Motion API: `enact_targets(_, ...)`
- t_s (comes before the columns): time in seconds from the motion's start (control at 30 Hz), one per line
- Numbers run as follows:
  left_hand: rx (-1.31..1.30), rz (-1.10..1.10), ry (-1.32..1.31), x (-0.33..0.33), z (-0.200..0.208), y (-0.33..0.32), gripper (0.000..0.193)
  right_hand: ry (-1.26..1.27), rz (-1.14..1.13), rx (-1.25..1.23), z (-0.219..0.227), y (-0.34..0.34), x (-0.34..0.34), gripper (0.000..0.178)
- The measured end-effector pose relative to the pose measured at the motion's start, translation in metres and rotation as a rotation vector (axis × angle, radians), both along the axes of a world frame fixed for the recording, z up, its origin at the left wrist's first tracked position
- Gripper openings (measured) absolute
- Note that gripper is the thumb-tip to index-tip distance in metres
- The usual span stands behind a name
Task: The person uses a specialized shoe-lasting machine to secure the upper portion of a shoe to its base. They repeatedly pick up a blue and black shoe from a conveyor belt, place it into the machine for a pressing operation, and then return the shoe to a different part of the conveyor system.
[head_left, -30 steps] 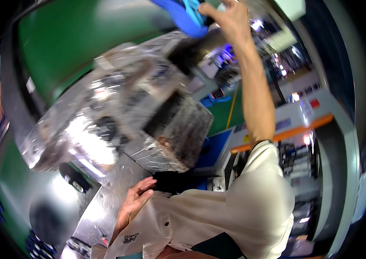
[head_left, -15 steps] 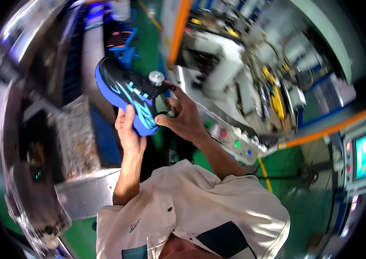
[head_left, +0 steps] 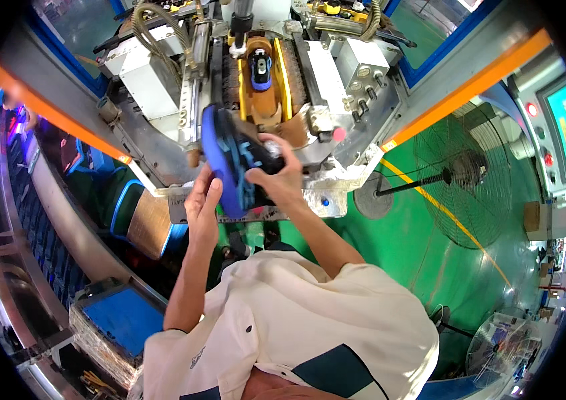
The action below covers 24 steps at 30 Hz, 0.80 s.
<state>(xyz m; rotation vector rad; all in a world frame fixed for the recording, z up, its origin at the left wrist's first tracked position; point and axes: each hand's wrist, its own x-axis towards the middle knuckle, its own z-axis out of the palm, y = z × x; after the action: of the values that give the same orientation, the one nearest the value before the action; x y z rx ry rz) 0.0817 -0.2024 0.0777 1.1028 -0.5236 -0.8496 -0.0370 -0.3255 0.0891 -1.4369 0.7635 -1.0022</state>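
A black running shoe (head_left: 235, 157) with a thick blue sole and light-blue markings is tilted upward in front of me, slightly blurred. My right hand (head_left: 280, 177) is closed round its heel and collar. Against the lower part of the blue sole rests my left hand (head_left: 204, 199), its thumb and fingers supporting the shoe from the left. Something pale shows inside the collar beside my right fingers, too covered to name. Beyond my hands, a second dark shoe (head_left: 261, 70) with a blue sole sits between the yellow side plates of a pressing machine (head_left: 326, 70).
Orange frame bars (head_left: 460, 87) flank the machine on both sides. A conveyor (head_left: 73, 207) runs along the left, near a wooden-topped stool (head_left: 153, 223) and a blue-topped box (head_left: 120, 317). To the right stand a floor fan (head_left: 463, 173) and a control panel (head_left: 553, 127).
My view has swung right from the conveyor to face the machine. The shoe has come along in both hands and now points more upright.
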Motion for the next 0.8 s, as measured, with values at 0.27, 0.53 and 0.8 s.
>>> enact_targets(0.27, 0.266, 0.028, -0.263, 0.113, -0.097, -0.268, 0.072, -0.099, -0.415, -0.022, -0.021, -0.099, -0.078, 0.060)
enact_targets(0.53, 0.929, -0.091, -0.784, 0.152, -0.139, -0.432, 0.084, 0.149, -0.771, -0.062, 0.008, -0.128, -0.083, 0.058)
enact_targets(0.8, 0.238, -0.212, 0.451, 0.160, -0.082, -0.284, 0.027, 0.643, -0.438, -0.151, -0.004, -0.332, 0.041, 0.053)
